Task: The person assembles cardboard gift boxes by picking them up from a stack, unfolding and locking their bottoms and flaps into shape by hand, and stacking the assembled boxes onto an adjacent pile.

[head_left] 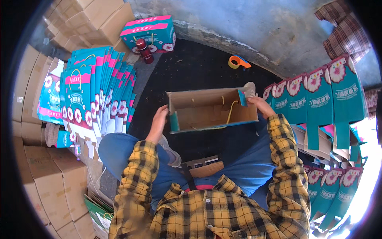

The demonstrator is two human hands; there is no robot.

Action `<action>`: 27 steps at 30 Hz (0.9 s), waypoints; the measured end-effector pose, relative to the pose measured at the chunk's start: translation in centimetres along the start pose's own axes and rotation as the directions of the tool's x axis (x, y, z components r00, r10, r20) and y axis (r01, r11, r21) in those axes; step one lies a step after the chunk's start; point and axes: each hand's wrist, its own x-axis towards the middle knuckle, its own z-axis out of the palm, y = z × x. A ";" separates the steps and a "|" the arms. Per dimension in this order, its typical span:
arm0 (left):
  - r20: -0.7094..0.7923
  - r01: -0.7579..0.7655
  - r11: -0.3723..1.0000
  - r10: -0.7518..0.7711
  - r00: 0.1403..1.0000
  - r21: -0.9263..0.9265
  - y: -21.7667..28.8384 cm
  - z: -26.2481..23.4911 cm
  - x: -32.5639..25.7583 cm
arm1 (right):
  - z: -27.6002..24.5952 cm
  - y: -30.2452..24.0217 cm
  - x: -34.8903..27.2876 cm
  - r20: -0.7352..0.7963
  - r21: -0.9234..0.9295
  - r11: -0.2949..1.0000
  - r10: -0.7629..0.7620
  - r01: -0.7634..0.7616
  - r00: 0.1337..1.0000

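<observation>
1. Seemingly light and thin, the box (pixel 213 109) is a half-formed card carton, teal outside and brown inside, held open side up above the dark floor (pixel 191 75), between the person's knees.
2. Its walls look stiff along the creases but easy to dent in the middle, so the ends are the sound places to grip, and both hands are there.
3. Left hand (pixel 159 119): fingers bent around the box's left end at the teal edge, closed on it as far as the head view shows.
4. Right hand (pixel 258 104): clamped on the right end, beside a teal flap (pixel 242 97) that stands up inside.
5. A yellow cord handle (pixel 230 113) loops loose in the box; I judge it soft and apt to snag.
6. Printed stacks of flat boxes, left (pixel 99 87) and right (pixel 322 99), would probably slide on their glossy faces.
7. Hard to make out: the fingertips under the box, its underside and whether its bottom is locked.
8. A finished box (pixel 153 34), a red bottle (pixel 144 49) and an orange tape gun (pixel 238 61) lie well apart from the hands.
9. Brown cartons (pixel 51 175) bend at the fisheye rim and are cut off there.
</observation>
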 end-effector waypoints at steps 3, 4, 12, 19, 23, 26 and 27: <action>0.018 -0.206 0.914 0.214 0.977 0.350 2.1 1.3 -1.5 | 1.1 -2.3 -0.6 0.036 -0.325 0.853 -0.420 0.408 0.907; 0.045 -0.272 0.844 0.284 0.958 0.461 2.4 0.7 -2.6 | 3.4 -5.0 -1.7 0.033 -0.376 0.784 -0.522 0.494 0.852; 0.204 -0.331 0.671 0.263 0.943 0.663 4.4 2.3 -3.4 | 6.6 -9.0 -0.3 0.288 -0.795 0.434 -0.344 0.424 0.893; 0.217 -0.333 0.672 0.253 0.943 0.661 3.2 2.0 -3.1 | 3.1 -7.4 -0.7 0.193 -0.132 0.991 0.064 -0.038 0.979; 0.159 -0.328 0.748 0.292 0.943 0.576 2.7 1.4 -3.4 | 2.4 -6.9 -0.6 0.185 -0.029 0.997 0.075 -0.070 0.980; 0.105 -0.241 0.862 0.217 0.971 0.446 2.0 -0.5 -3.8 | 2.8 -7.1 -0.7 0.182 -0.182 0.983 0.027 0.007 0.983; 0.083 -0.156 0.917 0.135 0.987 0.367 1.7 -1.1 -4.0 | 3.0 -7.2 -0.7 0.180 -0.313 0.947 -0.016 0.072 0.984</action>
